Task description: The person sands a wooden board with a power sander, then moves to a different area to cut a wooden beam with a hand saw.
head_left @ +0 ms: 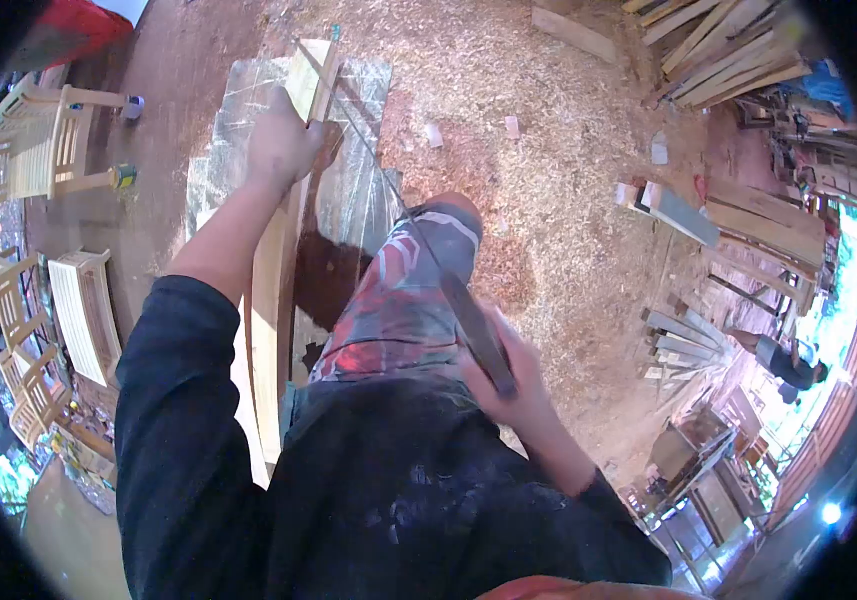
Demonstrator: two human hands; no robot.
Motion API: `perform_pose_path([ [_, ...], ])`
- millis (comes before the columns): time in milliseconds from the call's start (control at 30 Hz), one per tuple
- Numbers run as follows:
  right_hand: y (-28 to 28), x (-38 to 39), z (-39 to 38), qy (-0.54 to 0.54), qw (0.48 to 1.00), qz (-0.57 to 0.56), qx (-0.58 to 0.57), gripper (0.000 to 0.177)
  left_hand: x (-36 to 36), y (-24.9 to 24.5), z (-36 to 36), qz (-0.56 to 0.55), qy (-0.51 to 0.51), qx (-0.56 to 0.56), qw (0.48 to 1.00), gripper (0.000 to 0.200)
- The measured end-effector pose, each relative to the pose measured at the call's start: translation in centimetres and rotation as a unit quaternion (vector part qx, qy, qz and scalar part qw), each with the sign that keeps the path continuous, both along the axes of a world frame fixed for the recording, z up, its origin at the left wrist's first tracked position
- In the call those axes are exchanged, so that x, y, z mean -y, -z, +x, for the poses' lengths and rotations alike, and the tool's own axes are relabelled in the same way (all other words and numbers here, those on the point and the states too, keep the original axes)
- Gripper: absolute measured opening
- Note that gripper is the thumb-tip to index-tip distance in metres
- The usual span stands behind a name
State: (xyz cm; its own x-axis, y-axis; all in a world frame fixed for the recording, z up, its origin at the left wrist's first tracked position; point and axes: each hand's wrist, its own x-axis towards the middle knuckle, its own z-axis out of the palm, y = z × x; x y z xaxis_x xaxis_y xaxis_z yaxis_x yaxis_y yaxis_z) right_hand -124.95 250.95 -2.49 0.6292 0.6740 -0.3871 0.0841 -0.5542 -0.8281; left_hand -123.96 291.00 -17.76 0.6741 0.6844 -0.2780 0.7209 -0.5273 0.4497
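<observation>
My left hand (pixel 283 148) is closed round the upper part of a long pale wooden plank (pixel 266 340), near its far end. The plank runs from beside my left hip up over a scuffed, silvery work surface (pixel 363 90). In my right hand (pixel 513 372) is the dark wooden handle of what looks like a handsaw (pixel 476 330), seen edge-on. Its thin blade slants up and to the left across my raised knee in this view, and its tip overlaps the plank's far end just beyond my left hand. My right fingers are wrapped round the handle, partly hidden.
Wood shavings (pixel 538 180) cover the ground. Slatted wooden chairs (pixel 33 150) and a slatted bench (pixel 86 310) stand at left. Stacked boards (pixel 733 50) lie at upper right, more planks (pixel 768 225) below. Another person (pixel 783 362) is at far right.
</observation>
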Motion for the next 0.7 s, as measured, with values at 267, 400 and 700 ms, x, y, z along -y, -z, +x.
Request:
perform_pose_path([
  [267,8.2,-13.6,6.5,-0.016,0.992,0.103,0.069,0.061,0.2,0.4,0.4,-0.006,-0.002,0.0,1.0,0.053],
  [400,9.4,-25.2,11.1,-0.06,0.993,0.06,0.077,0.054,-0.5,0.6,-0.1,0.004,-0.017,0.038,0.999,0.053],
  [700,3.2,-3.7,2.2,0.001,0.999,0.032,0.024,0.076,0.0,0.8,-0.2,0.024,-0.001,0.025,0.999,0.052],
])
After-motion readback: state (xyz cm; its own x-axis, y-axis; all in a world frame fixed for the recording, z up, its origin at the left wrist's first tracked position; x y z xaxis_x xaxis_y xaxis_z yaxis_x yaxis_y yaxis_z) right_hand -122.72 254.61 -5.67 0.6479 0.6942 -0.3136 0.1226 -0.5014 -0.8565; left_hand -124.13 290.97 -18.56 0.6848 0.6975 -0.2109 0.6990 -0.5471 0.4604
